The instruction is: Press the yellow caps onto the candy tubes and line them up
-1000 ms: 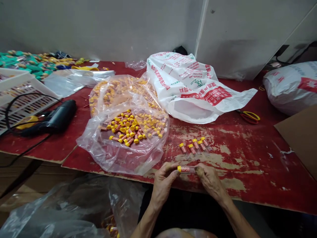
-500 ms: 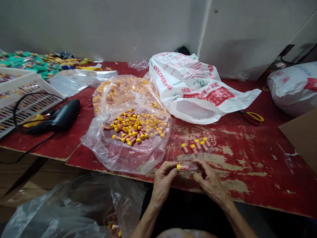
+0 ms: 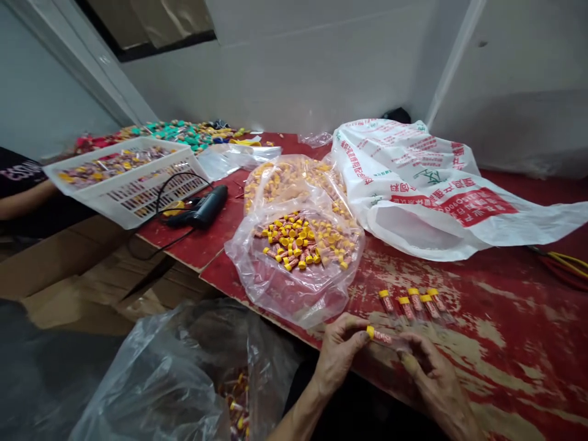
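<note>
Between my hands is a small clear tube (image 3: 381, 336) with a yellow cap and pink-and-white contents, held nearly level. My left hand (image 3: 339, 352) pinches it at the capped end. The fingers of my right hand (image 3: 434, 370) are closed around the clear far end, which may be a loose clear wrapping; its edge is hard to make out. Just beyond my hands, several similar yellow-capped tubes (image 3: 414, 300) lie side by side on the red worn table (image 3: 496, 306). Behind my left hand lies an open clear plastic bag (image 3: 303, 300) with many more such tubes (image 3: 294, 239).
A white printed sack (image 3: 413, 177) lies at the back right, near scissors (image 3: 567, 263). To the left are a black heat gun (image 3: 209, 207) with its cord and a white basket (image 3: 138, 193) of small packs. A person's arm (image 3: 22, 199) shows beyond. Below hangs another clear bag (image 3: 174, 373).
The view has swung left, so the table things appear farther right, and the full basket and another person's arm have come into view. Both hands still hold the tube, now tilted slightly.
</note>
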`<state>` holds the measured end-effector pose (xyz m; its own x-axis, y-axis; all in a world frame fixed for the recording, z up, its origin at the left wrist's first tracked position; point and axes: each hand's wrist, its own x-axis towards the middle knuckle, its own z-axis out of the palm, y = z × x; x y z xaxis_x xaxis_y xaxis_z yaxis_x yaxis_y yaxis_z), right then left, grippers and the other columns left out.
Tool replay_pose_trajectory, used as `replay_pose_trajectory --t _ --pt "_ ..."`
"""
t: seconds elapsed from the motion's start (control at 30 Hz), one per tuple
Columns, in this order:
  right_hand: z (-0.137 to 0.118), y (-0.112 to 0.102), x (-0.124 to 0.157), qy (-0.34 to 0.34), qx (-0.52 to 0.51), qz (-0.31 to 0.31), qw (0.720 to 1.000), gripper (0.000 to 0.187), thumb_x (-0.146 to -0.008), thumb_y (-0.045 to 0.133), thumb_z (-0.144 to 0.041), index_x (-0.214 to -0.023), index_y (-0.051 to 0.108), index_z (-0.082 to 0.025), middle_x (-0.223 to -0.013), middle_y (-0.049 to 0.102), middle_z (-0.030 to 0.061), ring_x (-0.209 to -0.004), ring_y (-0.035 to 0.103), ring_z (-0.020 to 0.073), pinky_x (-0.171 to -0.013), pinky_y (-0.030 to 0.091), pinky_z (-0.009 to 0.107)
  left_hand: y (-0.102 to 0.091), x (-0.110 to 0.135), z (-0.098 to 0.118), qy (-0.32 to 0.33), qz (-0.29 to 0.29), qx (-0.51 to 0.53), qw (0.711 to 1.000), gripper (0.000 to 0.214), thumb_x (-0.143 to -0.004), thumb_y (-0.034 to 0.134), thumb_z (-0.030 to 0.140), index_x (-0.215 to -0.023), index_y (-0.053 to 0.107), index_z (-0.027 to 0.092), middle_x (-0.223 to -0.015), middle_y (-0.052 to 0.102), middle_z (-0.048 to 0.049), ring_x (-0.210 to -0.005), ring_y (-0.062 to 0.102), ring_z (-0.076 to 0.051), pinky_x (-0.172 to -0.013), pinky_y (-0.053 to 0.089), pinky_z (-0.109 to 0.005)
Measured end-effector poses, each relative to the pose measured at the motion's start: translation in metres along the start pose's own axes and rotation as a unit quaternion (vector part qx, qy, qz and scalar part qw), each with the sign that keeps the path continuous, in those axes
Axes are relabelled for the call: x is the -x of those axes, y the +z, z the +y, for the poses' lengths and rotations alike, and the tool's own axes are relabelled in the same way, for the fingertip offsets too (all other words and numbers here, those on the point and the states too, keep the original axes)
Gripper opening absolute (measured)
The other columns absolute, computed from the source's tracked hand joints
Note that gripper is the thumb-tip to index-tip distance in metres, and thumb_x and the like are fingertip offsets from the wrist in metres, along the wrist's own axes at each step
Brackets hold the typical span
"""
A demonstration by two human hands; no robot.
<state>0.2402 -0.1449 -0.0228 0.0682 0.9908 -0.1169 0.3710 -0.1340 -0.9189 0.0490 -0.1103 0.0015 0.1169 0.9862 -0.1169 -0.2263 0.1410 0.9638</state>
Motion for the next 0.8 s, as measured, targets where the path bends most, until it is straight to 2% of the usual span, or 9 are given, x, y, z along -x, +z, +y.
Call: replay_pose_trajectory --t 0.2,0.27,0.33,0.43,0.5,0.57,0.67,0.73,0.8 --pt "-0.015 0.003 -0.002 -0.03 0.026 0.035 0.999 0.048 -0.081 0.046 -0.064 -0.077 0.063 -0.019 -0.059 0.059 0.0016 -0.051 0.055 0.017 -0.047 0.044 0.024 -0.001 -0.001 0.007 0.021 -0.01 -0.047 0.999 0.022 -0.075 0.068 0.039 -0.083 0.073 0.02 -0.08 0.062 -0.0045 -0.076 0.056 -0.019 -0.074 0.044 -0.03" --pt "-0.018 0.005 -0.005 -0.021 0.03 0.078 0.996 0.05 -0.081 0.045 -0.065 -0.081 0.063 -0.018 -0.058 0.06 0.0021 -0.047 0.054 0.0171 -0.041 0.042 0.025 -0.007 -0.004 0.014 0.067 0.004 -0.108 0.992 0.021 -0.08 0.062 0.037 -0.089 0.072 0.021 -0.086 0.066 -0.0059 -0.082 0.059 -0.021 -0.078 0.045 -0.032" --pt "-0.018 0.009 -0.01 -0.034 0.056 0.133 0.989 0.047 -0.083 0.047 -0.062 -0.089 0.064 -0.018 -0.069 0.066 0.0047 -0.054 0.059 0.0188 -0.045 0.046 0.026 -0.022 -0.012 0.024 0.133 0.066 -0.196 0.969 0.021 -0.084 0.058 0.036 -0.093 0.07 0.022 -0.09 0.067 -0.0065 -0.087 0.06 -0.022 -0.08 0.045 -0.032" --pt "-0.012 0.017 -0.022 -0.16 0.167 0.207 0.95 0.036 -0.091 0.045 -0.049 -0.098 0.062 -0.018 -0.089 0.07 0.0089 -0.072 0.065 0.022 -0.062 0.051 0.03 -0.06 -0.035 0.036 0.227 0.212 -0.337 0.889 0.021 -0.086 0.053 0.035 -0.089 0.068 0.021 -0.09 0.066 -0.007 -0.086 0.06 -0.022 -0.079 0.045 -0.034" --pt "-0.007 0.023 -0.033 -0.265 0.273 0.241 0.893 0.028 -0.095 0.041 -0.037 -0.101 0.061 -0.018 -0.093 0.07 0.0104 -0.078 0.066 0.0229 -0.068 0.049 0.033 -0.088 -0.057 0.039 0.266 0.267 -0.44 0.815 0.025 -0.087 0.048 0.035 -0.091 0.067 0.019 -0.094 0.065 -0.0096 -0.089 0.06 -0.025 -0.081 0.045 -0.037" --pt "-0.005 0.031 -0.041 -0.325 0.364 0.263 0.832 0.026 -0.096 0.037 -0.026 -0.104 0.06 -0.017 -0.094 0.07 0.0109 -0.079 0.066 0.0226 -0.07 0.046 0.034 -0.112 -0.08 0.036 0.264 0.264 -0.557 0.742 0.029 -0.087 0.042 0.032 -0.09 0.066 0.016 -0.095 0.064 -0.0133 -0.091 0.057 -0.029 -0.081 0.044 -0.041" --pt "-0.008 0.04 -0.046 -0.331 0.438 0.269 0.792 0.026 -0.095 0.035 -0.02 -0.104 0.058 -0.016 -0.091 0.069 0.0102 -0.072 0.064 0.0212 -0.067 0.042 0.035 -0.134 -0.1 0.027 0.213 0.236 -0.702 0.637 0.031 -0.087 0.036 0.027 -0.084 0.064 0.013 -0.091 0.063 -0.017 -0.086 0.055 -0.033 -0.075 0.044 -0.043" --pt "-0.011 0.042 -0.044 -0.328 0.453 0.266 0.785 0.027 -0.096 0.033 -0.022 -0.103 0.058 -0.016 -0.091 0.068 0.0098 -0.072 0.064 0.0215 -0.068 0.042 0.035 -0.142 -0.106 0.021 0.189 0.225 -0.747 0.597 0.033 -0.088 0.033 0.025 -0.081 0.063 0.014 -0.087 0.063 -0.0165 -0.081 0.054 -0.032 -0.073 0.043 -0.042" --pt "-0.014 0.039 -0.044 -0.335 0.453 0.26 0.784 0.03 -0.097 0.031 -0.027 -0.105 0.057 -0.015 -0.091 0.067 0.0098 -0.073 0.063 0.0218 -0.068 0.041 0.034 -0.145 -0.106 0.019 0.196 0.224 -0.75 0.591 0.034 -0.089 0.03 0.025 -0.079 0.061 0.015 -0.083 0.062 -0.0154 -0.079 0.053 -0.031 -0.072 0.043 -0.041"
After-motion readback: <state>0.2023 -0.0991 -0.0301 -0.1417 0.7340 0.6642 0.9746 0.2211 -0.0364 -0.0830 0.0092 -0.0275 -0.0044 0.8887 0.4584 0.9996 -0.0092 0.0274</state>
